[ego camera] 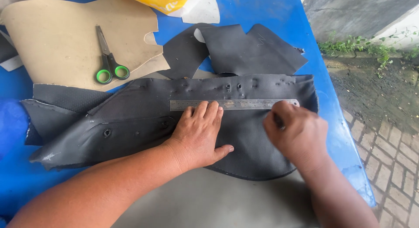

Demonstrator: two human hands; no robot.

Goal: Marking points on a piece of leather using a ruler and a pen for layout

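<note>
A large black leather-like sheet [144,119] with punched holes lies across the blue table [279,10]. A steel ruler [244,104] rests flat along its upper part. My left hand [198,134] lies flat and spread on the sheet, fingertips pressing the ruler's lower edge. My right hand [297,134] is closed in a fist at the ruler's right end, gripping a small dark tool that is mostly hidden by the fingers; its tip meets the sheet near the ruler.
Green-handled scissors [110,62] lie on a tan board sheet [56,40] at the back left. More black pieces [248,49] lie behind the ruler. The table's right edge [345,136] drops to a brick pavement [393,158]. A yellow bag [161,0] sits at the back.
</note>
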